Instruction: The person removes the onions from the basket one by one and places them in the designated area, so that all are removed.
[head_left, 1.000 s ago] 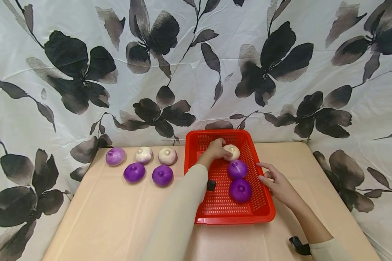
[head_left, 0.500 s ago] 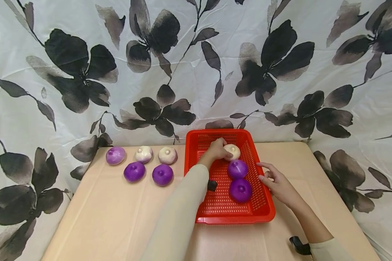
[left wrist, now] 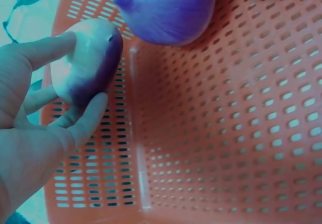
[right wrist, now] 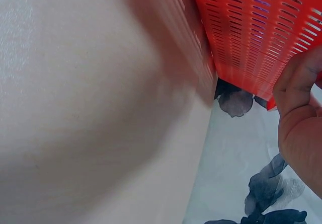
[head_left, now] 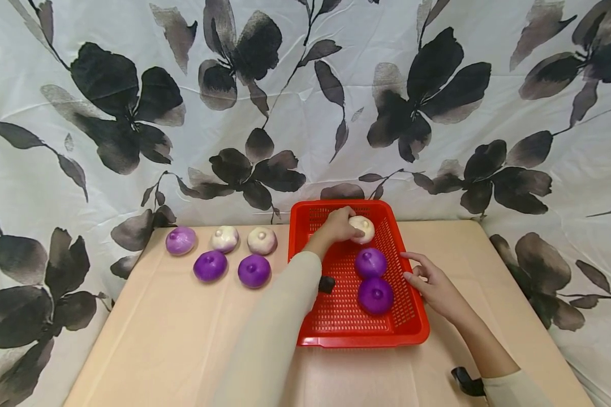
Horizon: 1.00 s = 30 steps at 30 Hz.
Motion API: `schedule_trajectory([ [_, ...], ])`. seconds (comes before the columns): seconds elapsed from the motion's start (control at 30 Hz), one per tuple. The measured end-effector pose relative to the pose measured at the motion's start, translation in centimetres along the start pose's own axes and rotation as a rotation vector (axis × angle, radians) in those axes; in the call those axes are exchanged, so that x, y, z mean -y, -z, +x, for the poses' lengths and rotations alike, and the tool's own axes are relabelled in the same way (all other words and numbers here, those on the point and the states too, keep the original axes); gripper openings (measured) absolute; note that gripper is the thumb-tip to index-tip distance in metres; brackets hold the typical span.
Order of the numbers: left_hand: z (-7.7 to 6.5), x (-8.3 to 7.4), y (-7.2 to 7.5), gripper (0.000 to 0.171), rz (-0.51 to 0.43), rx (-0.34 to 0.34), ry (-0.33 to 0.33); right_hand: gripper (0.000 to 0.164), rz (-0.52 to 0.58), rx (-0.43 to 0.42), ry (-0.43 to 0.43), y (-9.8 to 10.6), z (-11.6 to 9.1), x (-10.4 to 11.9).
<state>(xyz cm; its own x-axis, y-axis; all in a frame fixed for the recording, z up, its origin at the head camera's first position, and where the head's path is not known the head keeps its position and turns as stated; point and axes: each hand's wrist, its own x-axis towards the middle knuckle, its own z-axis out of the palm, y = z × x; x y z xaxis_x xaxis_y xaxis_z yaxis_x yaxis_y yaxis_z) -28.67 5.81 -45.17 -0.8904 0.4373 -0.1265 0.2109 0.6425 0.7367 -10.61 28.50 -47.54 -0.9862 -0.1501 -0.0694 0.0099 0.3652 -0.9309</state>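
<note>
In the basket [head_left: 361, 341], two purple onions [head_left: 375, 295]; left hand [head_left: 338, 225] pinches a pale onion [head_left: 364, 229] there — five onions [head_left: 254, 271] remain outside. Can't tell whether right hand [head_left: 434, 286] grips.

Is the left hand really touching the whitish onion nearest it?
Touching. The left wrist view shows the left hand pinching the whitish onion, digits against its opposite sides.

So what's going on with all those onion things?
A person's left hand is holding a pale, purple-tinged onion at the far end of a red basket. Their right hand touches the basket's right edge. Two purple onions sit inside the basket, and five other onions sit on the table to its left.
</note>
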Motion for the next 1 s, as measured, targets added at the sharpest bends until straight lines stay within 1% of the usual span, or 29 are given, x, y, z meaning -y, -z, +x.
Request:
schedule_trajectory([
  [0.2, -0.6, -0.4, 1.4, 0.045, -0.038, -0.003, -0.052, 0.052, -0.004, 0.000, -0.003, 0.0, -0.1, 0.0],
  [0.33, -1.2, -0.7, 2.6, 0.051, -0.048, -0.014, -0.093, 0.052, -0.004, 0.004, 0.000, 0.0, -0.1, -0.1],
  [0.53, -2.2, -1.2, 4.6, 0.061, -0.079, -0.039, -0.185, 0.052, -0.003, -0.002, 0.009, 0.1, -0.2, -0.1],
  [0.7, -3.7, -1.8, 6.7, 0.062, -0.112, -0.072, -0.267, 0.052, 0.003, 0.003, 0.012, 0.1, -0.2, -0.1],
  [0.83, -5.1, -2.2, 8.4, 0.059, -0.112, -0.112, -0.333, 0.052, 0.000, 0.001, 0.009, 0.1, -0.3, -0.1],
  [1.0, -7.2, -1.9, 10.7, 0.063, -0.106, -0.158, -0.349, 0.052, 0.007, 0.003, 0.011, 0.0, -0.3, 0.0],
])
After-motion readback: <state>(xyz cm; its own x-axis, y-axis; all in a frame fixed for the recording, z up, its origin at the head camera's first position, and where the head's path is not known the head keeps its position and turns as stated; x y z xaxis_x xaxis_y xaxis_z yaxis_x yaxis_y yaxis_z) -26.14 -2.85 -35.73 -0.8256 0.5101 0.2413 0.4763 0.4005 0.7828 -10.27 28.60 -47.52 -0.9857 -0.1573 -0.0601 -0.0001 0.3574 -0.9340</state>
